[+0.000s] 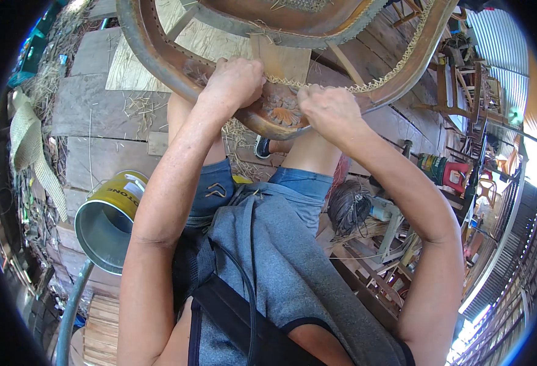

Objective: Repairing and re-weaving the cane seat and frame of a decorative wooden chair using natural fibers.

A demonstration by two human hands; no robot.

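A curved brown wooden chair frame (396, 91) with a carved flower ornament (282, 114) lies across my knees. Pale cane lacing (396, 76) runs along the inner edge on its right side and on between my hands; small holes line the left side. My left hand (235, 82) is closed, resting on the frame left of the carving, its fingertips curled out of sight. Just right of the carving, my right hand (329, 110) is closed in a pinch at the lacing. Whatever thin strand either hand may hold is hidden by the fingers.
A yellow bucket (107, 204) stands left of my left arm. A roll of woven cane sheet (34, 149) lies at far left. Plywood (140, 67) and straw-like scraps (142, 108) cover floorboards. A dark coiled bundle (349, 207) sits at right, with wooden chair frames (472, 91) beyond.
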